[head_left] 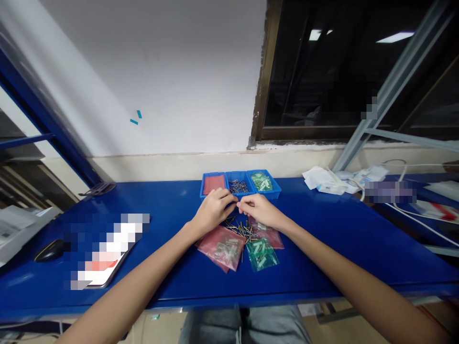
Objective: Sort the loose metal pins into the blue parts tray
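My left hand (214,208) and my right hand (261,210) meet over the middle of the table, fingertips pinched and almost touching. Whatever is between them is too small or hidden to make out. Just below lies a loose heap of thin metal pin-like pieces (247,231), silver and brass-coloured. Red plastic bags (211,241) with small pale pieces in them lie under my left wrist. Another red bag (275,237) is partly beneath my right wrist. A green bag (261,254) holding short white pieces lies in front of the heap.
Behind my hands stand three joined blue bins: the left bin (204,187) holds red bags, the middle bin (233,175) metal pieces, the right bin (275,188) green bags. A mouse (50,250) and a blurred flat object are at left. White packets (324,181) and cables lie right.
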